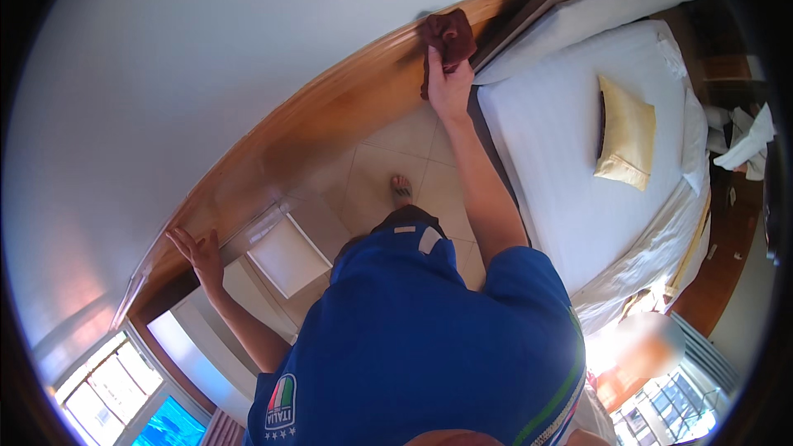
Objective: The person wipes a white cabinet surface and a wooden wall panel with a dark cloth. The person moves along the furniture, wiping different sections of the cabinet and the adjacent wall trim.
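Note:
My right hand (451, 90) grips a bunched dark red cloth (451, 37) against the upper edge of the wooden wall panelling (334, 93), close to the corner of the bed's headboard. Part of the cloth hangs down beside my thumb. At the lower left, my left hand (201, 254) has its fingers spread and holds nothing; its fingertips are at the same wooden panelling, and whether they press on it I cannot tell.
A bed with a white mattress (557, 124) and a yellow cushion (629, 133) stands on the right. A white open box or drawer (290, 255) is below the panelling. Another person (644, 353), partly visible, is at the lower right near a window.

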Motion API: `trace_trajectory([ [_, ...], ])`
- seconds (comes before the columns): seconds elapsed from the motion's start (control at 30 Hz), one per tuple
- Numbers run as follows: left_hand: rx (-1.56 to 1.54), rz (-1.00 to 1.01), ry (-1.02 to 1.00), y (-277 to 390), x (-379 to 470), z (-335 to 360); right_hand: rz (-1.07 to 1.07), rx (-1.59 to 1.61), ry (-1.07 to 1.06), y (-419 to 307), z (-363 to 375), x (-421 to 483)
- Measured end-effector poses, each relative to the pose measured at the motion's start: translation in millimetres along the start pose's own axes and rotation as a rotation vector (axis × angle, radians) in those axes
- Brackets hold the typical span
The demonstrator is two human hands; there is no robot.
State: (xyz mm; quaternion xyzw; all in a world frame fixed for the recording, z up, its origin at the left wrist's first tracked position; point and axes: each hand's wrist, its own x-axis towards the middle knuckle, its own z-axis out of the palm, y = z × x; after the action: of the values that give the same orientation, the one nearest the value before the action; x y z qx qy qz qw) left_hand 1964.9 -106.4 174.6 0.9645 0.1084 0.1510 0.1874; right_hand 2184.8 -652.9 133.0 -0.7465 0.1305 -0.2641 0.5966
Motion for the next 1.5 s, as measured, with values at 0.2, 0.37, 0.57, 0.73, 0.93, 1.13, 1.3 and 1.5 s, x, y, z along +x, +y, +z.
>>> trace_trajectory([
  [0.2,0.076,-0.025,0.014,-10.8,4.5,4.6,0.101,0.131,0.288,-19.0,0.1,23.1],
  [0.37,0.031,-0.083,-0.014,-14.4,8.5,2.2,-0.015,0.217,0.348,-45.6,-33.0,35.3],
  [0.57,0.116,-0.088,-0.004,1.8,11.6,7.3,-0.272,-0.11,0.495,-32.4,-62.2,71.0],
  [0.73,0.126,-0.082,0.054,12.4,8.9,13.5,-0.102,-0.242,0.454,12.4,-54.3,57.1],
  [0.93,0.124,0.022,0.085,-8.6,2.8,14.4,-0.175,-0.156,0.481,-26.2,-49.4,57.5],
  [1.13,0.061,-0.055,0.096,4.3,3.5,17.9,-0.324,-0.247,0.442,26.1,-40.9,68.9],
  [1.3,0.023,-0.092,0.096,21.4,6.1,12.2,0.161,-0.325,0.348,118.8,-27.1,18.4],
  [1.5,-0.031,-0.14,0.023,14.5,-0.2,-0.8,0.079,-0.148,0.359,112.3,-23.7,-6.8],
])
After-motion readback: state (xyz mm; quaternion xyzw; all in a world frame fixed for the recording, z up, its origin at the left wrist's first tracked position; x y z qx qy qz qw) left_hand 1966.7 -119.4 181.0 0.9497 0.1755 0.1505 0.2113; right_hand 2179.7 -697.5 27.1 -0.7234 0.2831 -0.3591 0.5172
